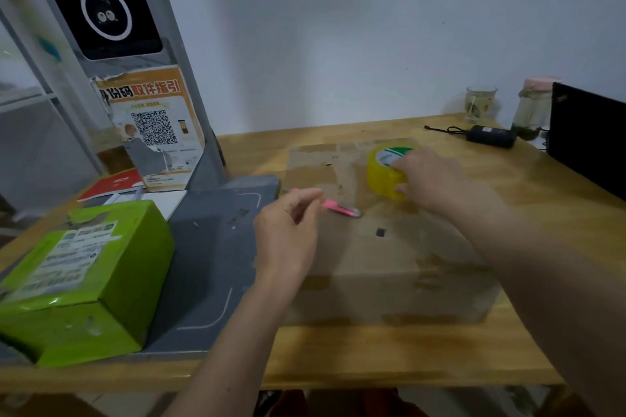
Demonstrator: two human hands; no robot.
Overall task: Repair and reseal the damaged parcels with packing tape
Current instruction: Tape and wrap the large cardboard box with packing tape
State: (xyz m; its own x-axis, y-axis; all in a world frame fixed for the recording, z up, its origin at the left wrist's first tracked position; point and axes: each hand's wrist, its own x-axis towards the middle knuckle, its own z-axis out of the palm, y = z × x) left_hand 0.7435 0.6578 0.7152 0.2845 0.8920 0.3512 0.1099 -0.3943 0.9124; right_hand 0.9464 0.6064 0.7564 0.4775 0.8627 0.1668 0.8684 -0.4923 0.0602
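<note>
A large brown cardboard parcel (372,247) lies on the wooden table (372,355), its top patched with old tape. On its far part stands a yellow roll of packing tape (384,173). My right hand (430,179) grips the roll from the right side. My left hand (288,230) hovers over the parcel's left edge and pinches a pink utility knife (342,209), whose tip points right across the box top. A green parcel (84,281) with a white label sits at the left.
A grey scanner stand (210,247) with a QR-code poster (152,125) rises at the left. At the back right are a glass (479,105), a jar with a pink lid (531,112), a black power adapter (491,136) and a dark laptop (589,145).
</note>
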